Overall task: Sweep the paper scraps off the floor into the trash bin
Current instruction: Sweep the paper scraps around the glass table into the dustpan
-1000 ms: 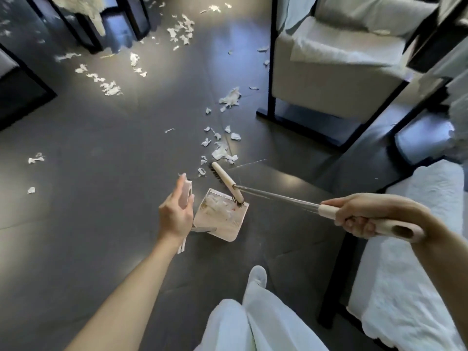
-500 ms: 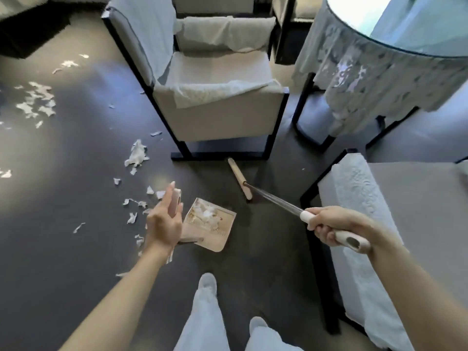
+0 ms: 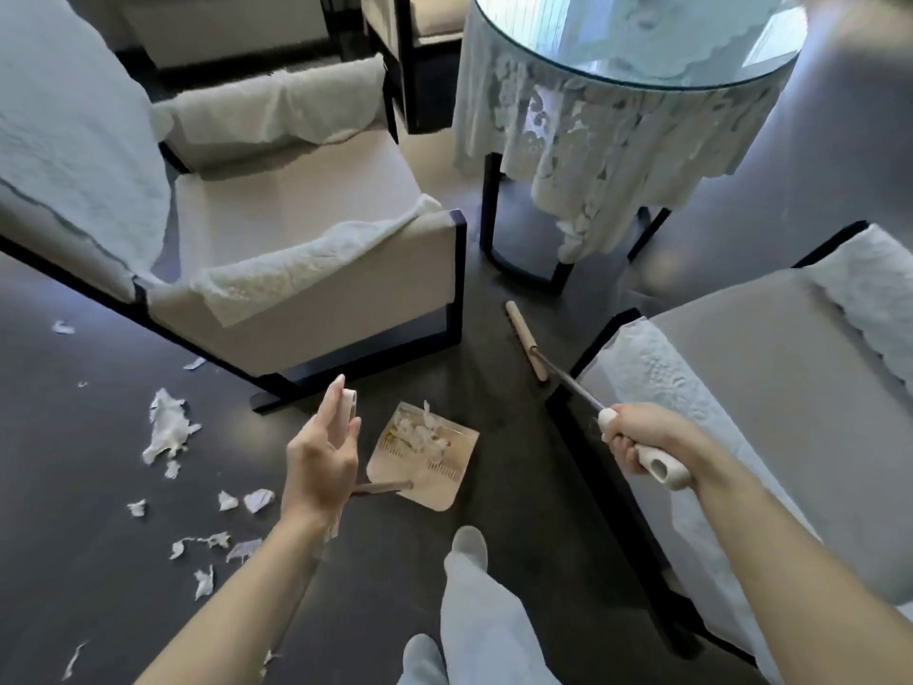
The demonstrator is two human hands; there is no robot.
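My left hand [image 3: 320, 454] holds the upright white handle [image 3: 350, 401] of a beige dustpan [image 3: 435, 479], index finger stretched up along it. The pan sits on the dark floor with a heap of paper scraps [image 3: 419, 431] inside. My right hand [image 3: 642, 437] grips the pale handle of a long broom; its metal shaft [image 3: 573, 388] runs up-left to the wooden broom head [image 3: 526, 341], which lies between the two chairs, apart from the pan. More torn white scraps [image 3: 167, 430] lie on the floor at left. No trash bin is in view.
A cream armchair [image 3: 306, 269] with dark frame stands at upper left, another chair [image 3: 770, 388] at right. A round glass table [image 3: 632, 47] with a lace cloth stands behind. My white-trousered leg and shoe [image 3: 469, 551] are just below the dustpan.
The view has swung to the right, so the floor scraps now lie at left. The broom head has come off the dustpan and moved right, toward the chairs. The dustpan stays held.
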